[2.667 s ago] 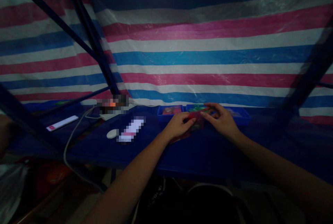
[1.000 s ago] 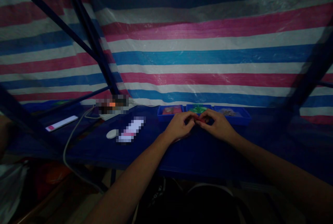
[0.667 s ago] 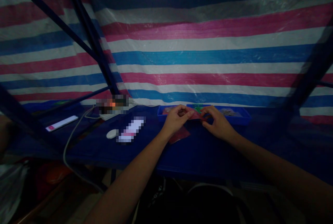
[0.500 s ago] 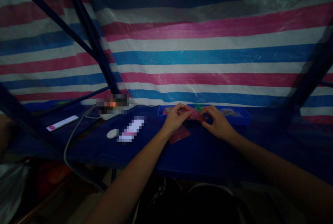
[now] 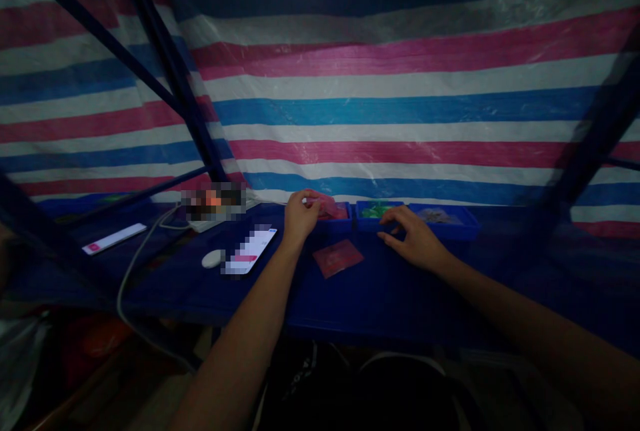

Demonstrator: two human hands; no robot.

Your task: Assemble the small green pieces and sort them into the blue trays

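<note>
Left hand gripped a pink packet over the red-filled tray. Right hand lay open beside the green-filled tray. 1 red packet lay on the worktop.

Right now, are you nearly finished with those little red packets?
One red packet lies flat on the blue table, looking set down. The left hand holds a pinkish piece over the left blue tray. The right hand rests by the green-filled tray. The trays hold more pieces.
</note>
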